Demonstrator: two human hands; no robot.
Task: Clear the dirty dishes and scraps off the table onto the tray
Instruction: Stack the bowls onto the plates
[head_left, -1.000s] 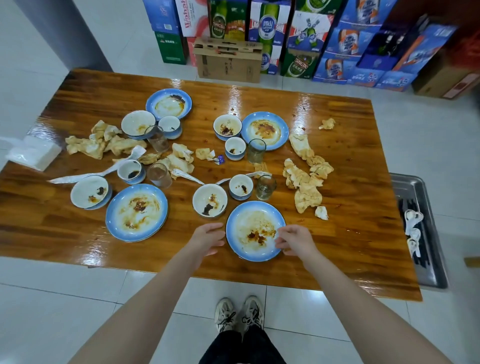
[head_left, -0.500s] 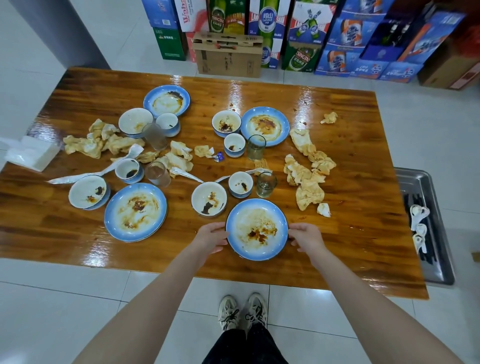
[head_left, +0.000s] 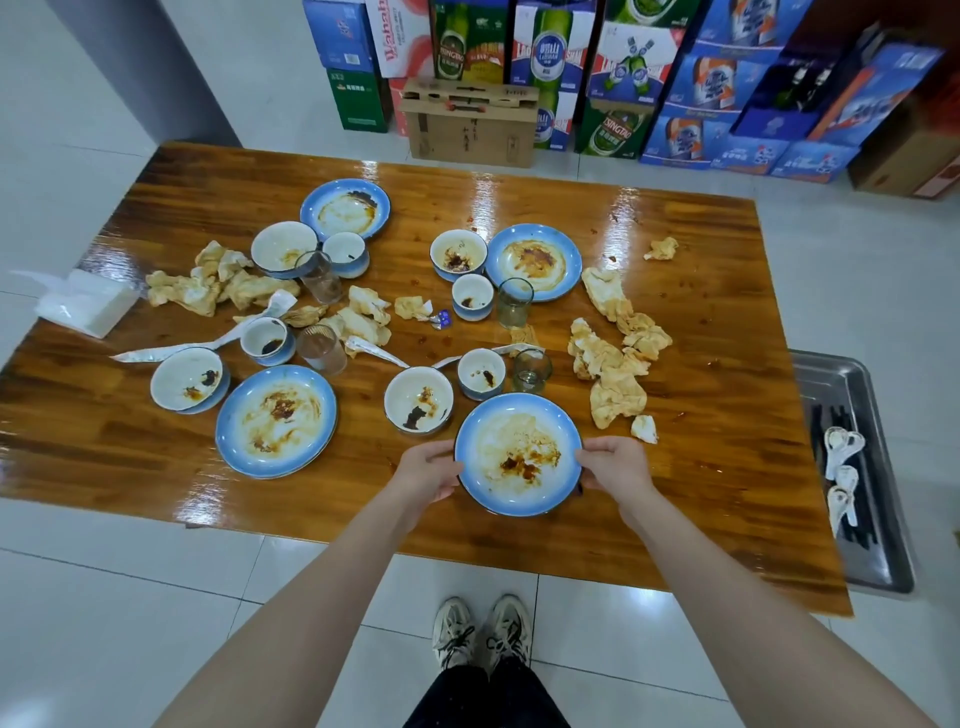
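With my left hand and right hand grip clamped on the first dirty plate, the tray holds spoons and all other dishes crowd the worktop.

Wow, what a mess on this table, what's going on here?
A person is clearing up after a meal. Their left hand and right hand grip opposite edges of the nearest plate, smeared with sauce, at the front of the table. The other plates, bowls, glasses and crumpled napkins all lie on the table. The metal tray beside the table's right end holds only a few white spoons and some dark sticks.
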